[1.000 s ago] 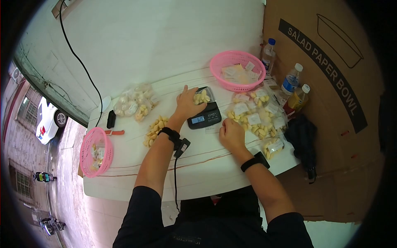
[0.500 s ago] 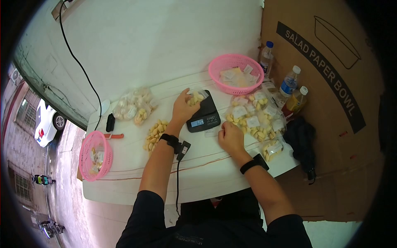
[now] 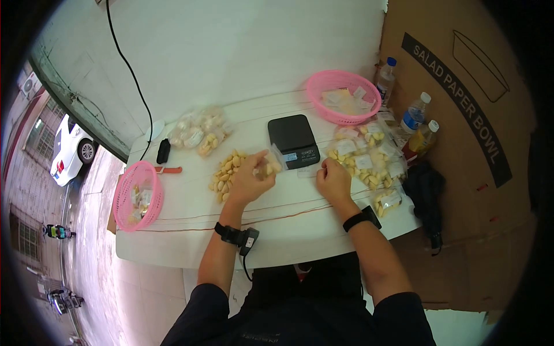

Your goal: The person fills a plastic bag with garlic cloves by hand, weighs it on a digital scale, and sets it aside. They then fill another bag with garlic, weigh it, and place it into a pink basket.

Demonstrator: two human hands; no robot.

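Note:
My left hand [image 3: 251,183] is closed on a small clear plastic bag of garlic cloves [image 3: 270,165], held just off the near left corner of a black digital scale [image 3: 292,134]. The scale's platform is bare and its display is lit. Left of that hand lies a loose heap of pale peeled garlic cloves [image 3: 227,173]. My right hand [image 3: 334,182] rests on the table by the scale's right front corner, fingers curled; whatever they may hold is hidden. Beside it lie several filled garlic bags [image 3: 369,164] with white labels.
A pink basket [image 3: 311,95] with packets stands at the back right; another pink basket [image 3: 158,202] is at the left edge. Bagged bulbs [image 3: 193,130], a red-handled tool [image 3: 168,170], bottles [image 3: 412,118] and a dark umbrella [image 3: 424,190] lie around. A cardboard box [image 3: 461,248] borders the right.
My left hand has lifted the bag of garlic cloves off the scale and brought it toward me, leaving the platform bare. My right hand stays curled near the scale. The view has shifted slightly.

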